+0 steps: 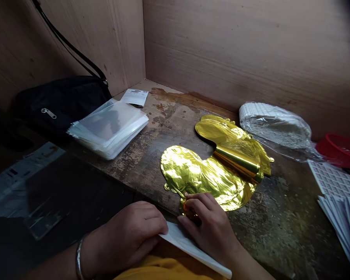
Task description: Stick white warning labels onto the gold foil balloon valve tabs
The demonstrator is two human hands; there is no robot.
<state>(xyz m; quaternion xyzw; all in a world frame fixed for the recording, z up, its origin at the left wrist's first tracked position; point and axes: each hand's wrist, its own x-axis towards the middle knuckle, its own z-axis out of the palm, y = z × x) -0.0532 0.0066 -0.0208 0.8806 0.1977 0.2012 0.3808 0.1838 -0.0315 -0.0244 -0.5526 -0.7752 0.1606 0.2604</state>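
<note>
Left hand (pixel 131 230): yours lies half-curled over one end of a white paper sheet (pixel 192 249), with a metal bangle (pixel 79 264) on the wrist. You can't tell whether it is gripping the sheet or only resting on it.

Right hand (pixel 207 225): your fingers are closed on the near edge of the gold foil balloon (pixel 192 175), pinching it beside the white paper sheet.

Gold foil: you have one crinkled, shiny mass lying flat on the worktop, its far part folded or curled. You can't tell whether it is one balloon or two.

Left of the foil: one stack of clear plastic sleeves (pixel 111 128), with one small printed card (pixel 134 97) just behind it, and one black zip bag (pixel 61 105) with its strap (pixel 70 46) running up the wall. One dark printed plastic packet (pixel 26 186) lies nearer you.

Right of the foil: one plastic-wrapped bundle of white paper (pixel 274 126), one red plastic basket (pixel 341 149), one printed sheet (pixel 335 181) and one pile of white folded sheets (pixel 341 221).

Surface: the worktop (pixel 282 217) is worn, stained wood.

Room: two laminated wooden walls (pixel 251 50) meet in a corner, boxing in the worktop. Your yellow clothing (pixel 166 270) shows at the bottom edge.
</note>
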